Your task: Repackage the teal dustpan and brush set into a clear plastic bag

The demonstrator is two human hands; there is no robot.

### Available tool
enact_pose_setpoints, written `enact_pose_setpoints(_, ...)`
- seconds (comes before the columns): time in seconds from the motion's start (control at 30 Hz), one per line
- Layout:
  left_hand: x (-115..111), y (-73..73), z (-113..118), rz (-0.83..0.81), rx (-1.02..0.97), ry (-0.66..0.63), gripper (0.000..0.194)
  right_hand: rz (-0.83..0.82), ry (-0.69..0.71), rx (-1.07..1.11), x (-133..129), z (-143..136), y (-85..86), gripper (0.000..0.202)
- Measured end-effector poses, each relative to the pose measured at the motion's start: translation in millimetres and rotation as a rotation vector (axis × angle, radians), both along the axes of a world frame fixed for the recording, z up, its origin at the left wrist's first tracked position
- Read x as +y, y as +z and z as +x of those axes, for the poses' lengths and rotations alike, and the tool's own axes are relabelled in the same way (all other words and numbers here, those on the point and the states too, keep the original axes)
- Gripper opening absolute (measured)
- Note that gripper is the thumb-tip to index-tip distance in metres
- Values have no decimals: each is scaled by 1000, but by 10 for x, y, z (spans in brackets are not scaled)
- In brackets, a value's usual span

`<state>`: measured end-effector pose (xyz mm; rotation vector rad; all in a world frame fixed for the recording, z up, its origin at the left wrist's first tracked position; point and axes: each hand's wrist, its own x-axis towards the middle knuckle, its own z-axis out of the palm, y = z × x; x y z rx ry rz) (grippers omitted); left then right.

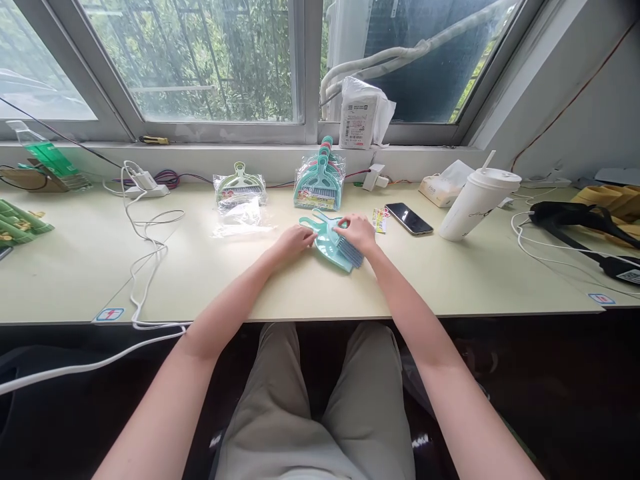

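A teal dustpan [331, 252] lies on the pale table, with a small teal brush [351, 253] with grey bristles resting on its right part. My left hand [296, 240] is closed at the dustpan's upper left edge, by its handle. Over the upper part of the brush, my right hand [359, 232] has its thumb and fingers pinched together on it. Just right of that hand lie small printed labels [380, 221]. Behind are bagged teal dustpan sets [320, 183], a bagged green set [241, 187] and a clear plastic wrapper [242, 217].
A phone [409, 219], a white cup with a straw [477, 203] and a tissue pack [447, 183] stand or lie to the right. White cables [146, 267] run across the table's left side and over its front edge [320, 319]. Black straps [580, 230] lie far right.
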<state>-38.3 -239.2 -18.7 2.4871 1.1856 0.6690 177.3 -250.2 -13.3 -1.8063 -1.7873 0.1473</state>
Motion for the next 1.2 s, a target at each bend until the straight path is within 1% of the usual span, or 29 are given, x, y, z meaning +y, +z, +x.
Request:
enact_pose_setpoints(0.07,-69,-5,100,41,41,-96,42,-19,56,-34,-38,-69,-4,20)
enact_pose_setpoints(0.13,-101,2,127,129,136,-113,40,-31,97,-62,-65,-97,5,19)
enact_pose_setpoints(0.23,-74,29,35,319,251,-83,25,-52,151,-88,-83,-84,40,20)
enact_pose_setpoints(0.27,-50,38,-15,390,268,-87,23,-61,167,-93,-85,-75,52,20)
enact_pose_setpoints(0.37,41,46,-149,563,316,-121,33,-104,223,-100,-94,-59,81,21)
enact_pose_setpoints(0.43,92,31,-190,612,352,-129,36,-133,259,-102,-104,-66,89,21)
enact_pose_setpoints(0.57,107,-17,-161,636,438,-172,27,-139,300,-105,-114,-97,78,21)
enact_pose_setpoints(0.63,79,-30,-128,642,505,-208,30,-127,305,-106,-106,-108,62,20)
enact_pose_setpoints(0.7,50,-34,-103,630,562,-215,34,-118,309,-99,-94,-111,44,18)
enact_pose_setpoints(0.77,33,-31,-88,601,590,-197,35,-116,315,-84,-82,-111,30,17)
enact_pose_setpoints(0.9,33,-31,-73,548,568,-164,31,-125,318,-72,-73,-109,27,17)
enact_pose_setpoints(1.2,0,-18,-27,538,591,-119,31,-131,308,-71,-67,-111,24,17)
